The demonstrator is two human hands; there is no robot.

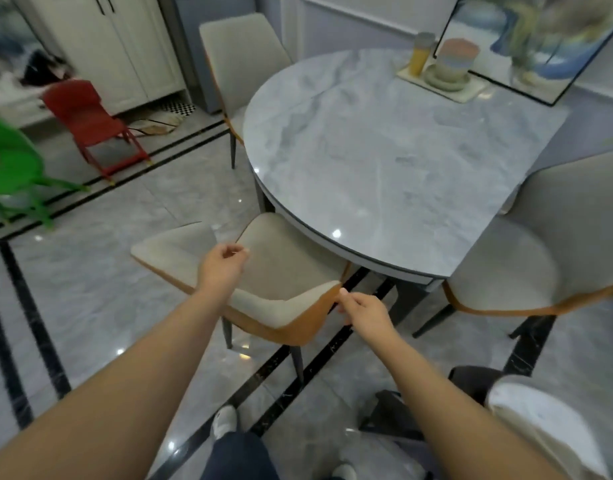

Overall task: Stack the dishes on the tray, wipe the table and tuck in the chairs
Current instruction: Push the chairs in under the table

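Observation:
A beige chair with an orange back (287,254) stands at the near edge of the round grey marble table (384,150), its seat partly under the tabletop. My left hand (223,263) hovers over the top of the backrest with its fingers loosely curled and nothing in them. My right hand (362,310) pinches the backrest's right corner. At the table's far side a pale tray (471,93) carries stacked plates, a striped bowl (455,62) and a yellow cup (419,57).
A second beige chair (557,237) is at the table's right, a third (242,53) behind it. A small red chair (90,123) and a green one (10,157) stand on the left floor. A framed painting (540,39) leans against the wall. A white object (540,427) lies at the lower right.

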